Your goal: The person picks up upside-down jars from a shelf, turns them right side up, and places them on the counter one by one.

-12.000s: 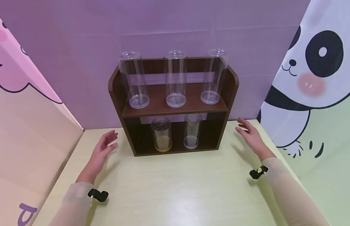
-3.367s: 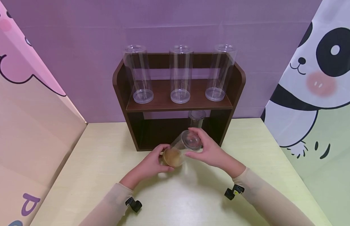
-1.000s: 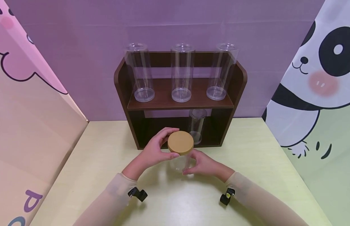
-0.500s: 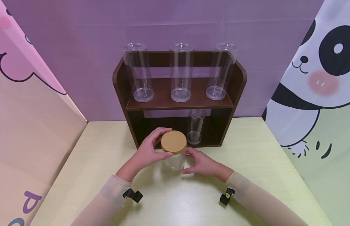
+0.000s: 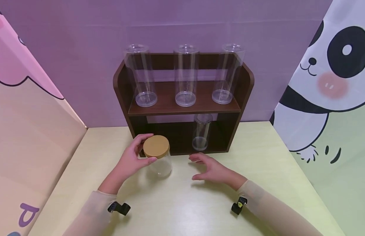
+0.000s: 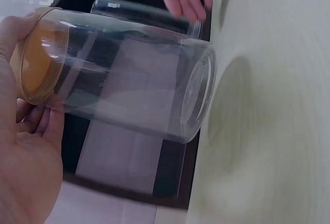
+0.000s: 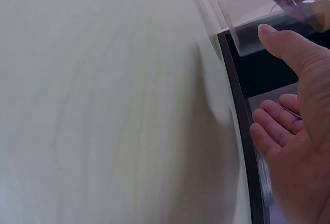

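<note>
Clear cylindrical jar (image 5: 163,166): straight-sided, smooth and transparent, glass or clear plastic, with a rounded shoulder at the base and a faint ring in the bottom; dark shelf and pale backdrop show through its wall.
Round ochre lid (image 5: 156,146): matte, flat-topped disc seated on the jar, its rim finely ridged in the left wrist view.
Jar position: in front of the shelf's lower left part, lid uppermost, over the table; contact between base and table cannot be told.
Left hand (image 5: 130,161): grasping the jar by its lid, thumb on the near side, fingers round the far side.
Right hand (image 5: 212,168): free and relaxed, thumb spread from the fingers, above the table well apart from the jar.
Dark brown two-tier shelf (image 5: 183,110): wood-like panels with rounded upper corners.
Upper tier: three tall transparent cylinders (image 5: 186,77), upright in a row.
Lower tier: one shorter transparent cylinder (image 5: 201,131), upright, right of centre.
Pale yellow table (image 5: 179,203): smooth, faintly wood-grained, with a bright reflection.
Purple backdrop (image 5: 82,65): fabric-like, horizontally creased.
</note>
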The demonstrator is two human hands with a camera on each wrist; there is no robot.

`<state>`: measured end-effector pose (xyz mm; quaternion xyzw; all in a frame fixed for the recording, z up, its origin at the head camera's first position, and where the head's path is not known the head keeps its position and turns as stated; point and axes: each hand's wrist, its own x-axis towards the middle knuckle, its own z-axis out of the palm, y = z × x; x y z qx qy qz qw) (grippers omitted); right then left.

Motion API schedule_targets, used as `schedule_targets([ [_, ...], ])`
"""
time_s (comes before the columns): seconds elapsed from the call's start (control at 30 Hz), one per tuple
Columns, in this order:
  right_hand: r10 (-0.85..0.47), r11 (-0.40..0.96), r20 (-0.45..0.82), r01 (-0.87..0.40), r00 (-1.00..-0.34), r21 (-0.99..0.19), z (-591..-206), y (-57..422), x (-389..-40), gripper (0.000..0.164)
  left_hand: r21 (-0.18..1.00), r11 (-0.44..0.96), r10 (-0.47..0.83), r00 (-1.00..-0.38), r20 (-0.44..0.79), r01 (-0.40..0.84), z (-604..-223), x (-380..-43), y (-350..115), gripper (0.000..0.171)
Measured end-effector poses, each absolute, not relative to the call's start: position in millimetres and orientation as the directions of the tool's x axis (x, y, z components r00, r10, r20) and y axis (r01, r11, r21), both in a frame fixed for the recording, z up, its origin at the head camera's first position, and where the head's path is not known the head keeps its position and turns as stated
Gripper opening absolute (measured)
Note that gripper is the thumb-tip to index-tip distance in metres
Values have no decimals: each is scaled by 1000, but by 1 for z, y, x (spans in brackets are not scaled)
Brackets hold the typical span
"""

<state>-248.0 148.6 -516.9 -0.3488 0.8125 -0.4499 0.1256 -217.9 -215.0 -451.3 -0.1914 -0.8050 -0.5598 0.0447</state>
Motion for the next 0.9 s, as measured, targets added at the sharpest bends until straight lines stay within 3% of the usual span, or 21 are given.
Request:
schedule_targets([
  [0.43, -686, 329, 141, -477, -714, -815, -518, 156, -250, 74, 872, 344, 135, -938, 320, 347, -462, -209, -251, 84],
  [0.9, -667, 381, 81, -432, -741, -817, -515, 159, -249, 75, 857, 359, 97, -928, 360, 370, -469, -214, -261, 84],
])
